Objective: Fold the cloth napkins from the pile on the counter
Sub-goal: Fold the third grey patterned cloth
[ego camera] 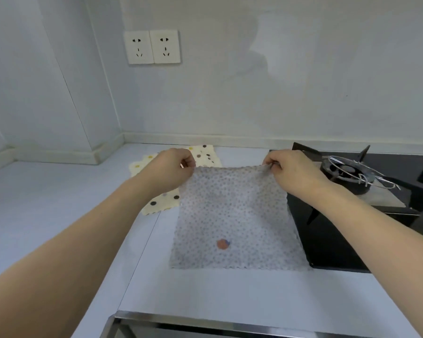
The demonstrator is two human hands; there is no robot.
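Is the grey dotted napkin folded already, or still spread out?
Spread out. The grey napkin shows as one flat square, its far corners pinched by the left hand and right hand.

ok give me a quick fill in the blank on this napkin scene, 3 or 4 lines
1. Both hands, left hand and right hand, pinch the ____ corners of the grey dotted napkin.
2. The cream napkin with dark dots lies partly ____ the grey one.
3. The grey napkin's right edge overlaps the black ____.
4. On the wall are ____ sockets.

Missing words: far; under; stove; two
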